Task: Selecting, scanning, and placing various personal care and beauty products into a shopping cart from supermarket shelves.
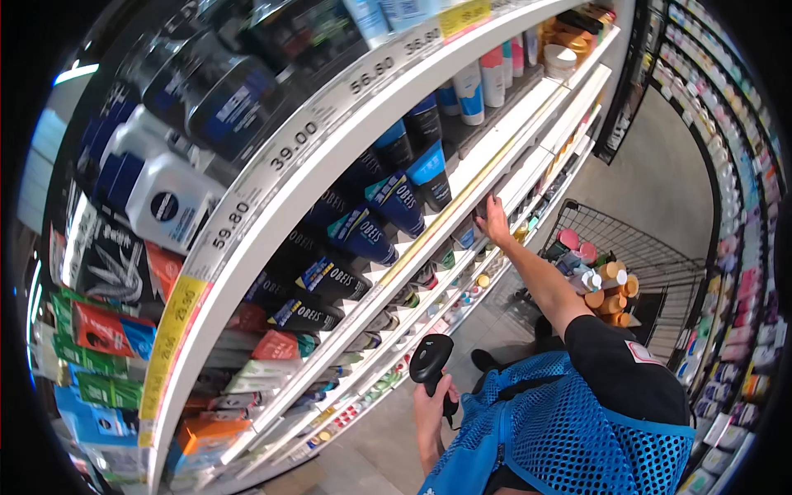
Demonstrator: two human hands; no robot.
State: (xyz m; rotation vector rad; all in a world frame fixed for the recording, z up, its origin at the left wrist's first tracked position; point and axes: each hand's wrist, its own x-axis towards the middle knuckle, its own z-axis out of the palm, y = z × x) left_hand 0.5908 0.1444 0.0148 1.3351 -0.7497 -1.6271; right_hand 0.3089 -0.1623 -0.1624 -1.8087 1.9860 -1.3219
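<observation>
My left hand [433,399] is wrapped around the handle of a black handheld barcode scanner [431,359], whose head tilts up toward the shelves. My right hand [494,223] reaches into the gap below a white shelf edge [458,216]. Its fingertips are partly hidden beside a dark item, and whether they grip it cannot be told. Close to that hand, dark tubes and small packs [464,235] stand on the lower shelf. Above, navy OBEIS tubes [365,235] line the shelf, alongside a black tube with a blue end [430,176].
A wire shopping cart [668,257] holding several bottles with tan caps [612,300] stands beside my right arm. Nivea bottles [170,201] and hanging sachets [111,334] fill the upper left. Price labels [294,145] run along the shelf front. Another stocked shelf [730,260] curves along the right.
</observation>
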